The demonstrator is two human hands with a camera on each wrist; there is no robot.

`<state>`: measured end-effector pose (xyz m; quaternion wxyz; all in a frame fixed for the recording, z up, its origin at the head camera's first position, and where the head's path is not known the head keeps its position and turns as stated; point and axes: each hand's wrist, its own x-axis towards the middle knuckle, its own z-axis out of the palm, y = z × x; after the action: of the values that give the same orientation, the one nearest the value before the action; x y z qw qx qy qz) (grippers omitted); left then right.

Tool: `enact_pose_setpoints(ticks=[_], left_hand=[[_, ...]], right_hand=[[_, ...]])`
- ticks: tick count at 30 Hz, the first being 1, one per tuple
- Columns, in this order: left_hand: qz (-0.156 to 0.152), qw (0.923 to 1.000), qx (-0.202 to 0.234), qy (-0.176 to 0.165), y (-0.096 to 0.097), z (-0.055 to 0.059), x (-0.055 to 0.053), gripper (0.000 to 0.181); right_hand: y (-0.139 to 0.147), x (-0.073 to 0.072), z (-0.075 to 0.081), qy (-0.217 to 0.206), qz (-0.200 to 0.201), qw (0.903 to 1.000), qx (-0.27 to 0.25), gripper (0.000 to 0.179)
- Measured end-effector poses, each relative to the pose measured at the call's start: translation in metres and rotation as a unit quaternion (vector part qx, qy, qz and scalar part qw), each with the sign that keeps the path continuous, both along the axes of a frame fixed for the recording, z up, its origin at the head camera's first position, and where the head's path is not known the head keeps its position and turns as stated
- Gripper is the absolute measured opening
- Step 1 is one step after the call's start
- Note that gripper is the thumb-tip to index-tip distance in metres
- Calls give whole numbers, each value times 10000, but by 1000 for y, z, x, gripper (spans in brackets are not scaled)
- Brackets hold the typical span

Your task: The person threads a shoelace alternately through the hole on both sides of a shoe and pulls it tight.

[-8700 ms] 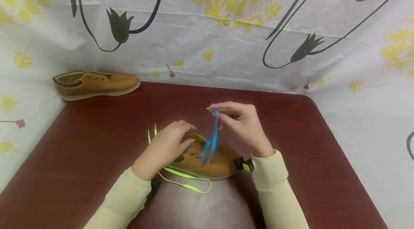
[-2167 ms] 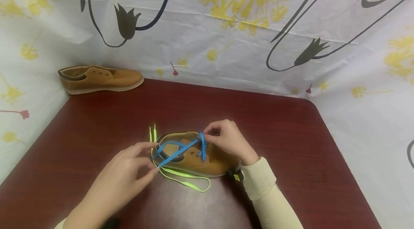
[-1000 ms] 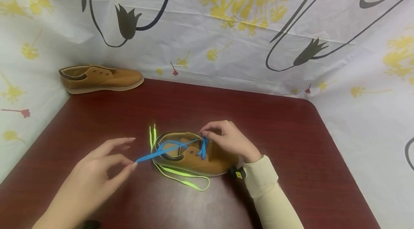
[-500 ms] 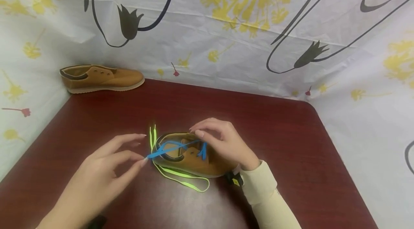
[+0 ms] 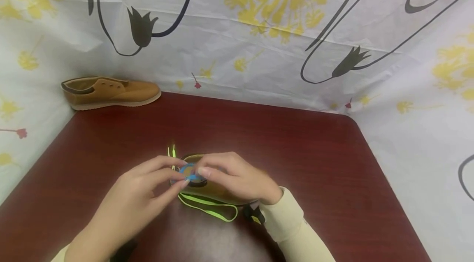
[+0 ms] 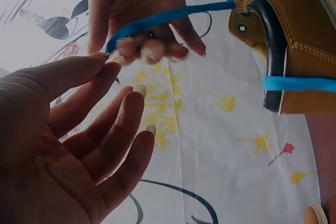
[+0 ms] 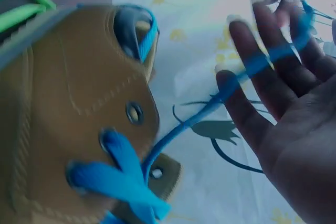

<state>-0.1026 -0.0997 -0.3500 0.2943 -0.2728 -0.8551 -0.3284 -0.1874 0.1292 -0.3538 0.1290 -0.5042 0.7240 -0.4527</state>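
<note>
A tan shoe [image 5: 211, 191] lies sideways in front of me, its toe hidden under my right hand. Blue shoelace [image 7: 113, 179] runs through its front eyelets. One long end of this lace [image 6: 157, 20] stretches away from the shoe, and my left hand [image 5: 142, 190] pinches it between thumb and index finger. My right hand [image 5: 240, 177] hovers over the shoe, fingertips close to the left hand's. In the right wrist view the lace passes across its extended fingers [image 7: 273, 61]. Another stretch of blue lace [image 6: 299, 83] crosses the heel side.
A green-yellow lace [image 5: 218, 214] lies looped along the shoe's near side, with its tips beyond the heel. An unlaced matching shoe [image 5: 111, 92] stands at the back left corner of the dark red table [image 5: 296, 138]. A patterned cloth [image 5: 237, 48] hangs behind.
Earlier, the left hand drew the blue lace out to the left. Now it has come back toward the shoe, and the right hand has moved left from the eyelets to meet it.
</note>
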Motion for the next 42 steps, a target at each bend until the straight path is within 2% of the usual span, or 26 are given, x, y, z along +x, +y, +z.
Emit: enact_pose_setpoints(ticks=[3,10,14,16,18,21,22,24,27,29,32,37,42], left_hand=[[-66,10000,5,-39,5,-1,-3,23],[-248,9997,19,-58,13,-3,-11,19],[-217,9994,-142,-236,16,-5,-16,18],[-143,9978,-311,-560,19,-6,-19,16],[-40,9924,-541,-1107,22,-7,-22,13],[104,9730,-844,-2143,29,-10,-28,6],[155,9661,-932,-2401,32,-12,-30,5],[218,9568,-1052,-2702,39,-18,-35,8],[295,9537,-1219,-2734,50,-30,-42,14],[295,9543,-1274,-2687,55,-38,-45,15],[258,9552,-1109,-2731,60,-46,-47,16],[94,9613,-672,-2670,59,-50,-46,17],[36,9641,-649,-2573,58,-50,-46,17]], right_hand=[[-1,1,-1,-416,-70,9991,97,22],[2,0,-2,-586,-568,9966,87,18],[8,-4,-2,-623,-914,9937,156,14],[11,-7,-2,-683,-1052,9919,202,13],[15,-10,-3,-806,-1164,9897,206,13],[20,-15,-4,-1027,-1282,9862,195,13],[22,-17,-5,-1039,-1306,9858,198,14],[25,-20,-7,-948,-1344,9861,245,13],[28,-25,-11,-671,-1385,9875,330,13],[30,-28,-13,-538,-1429,9875,384,12],[33,-32,-15,-496,-1500,9861,513,13],[35,-37,-17,-444,-1399,9853,873,16],[40,-41,-19,-244,-1221,9853,1170,16]])
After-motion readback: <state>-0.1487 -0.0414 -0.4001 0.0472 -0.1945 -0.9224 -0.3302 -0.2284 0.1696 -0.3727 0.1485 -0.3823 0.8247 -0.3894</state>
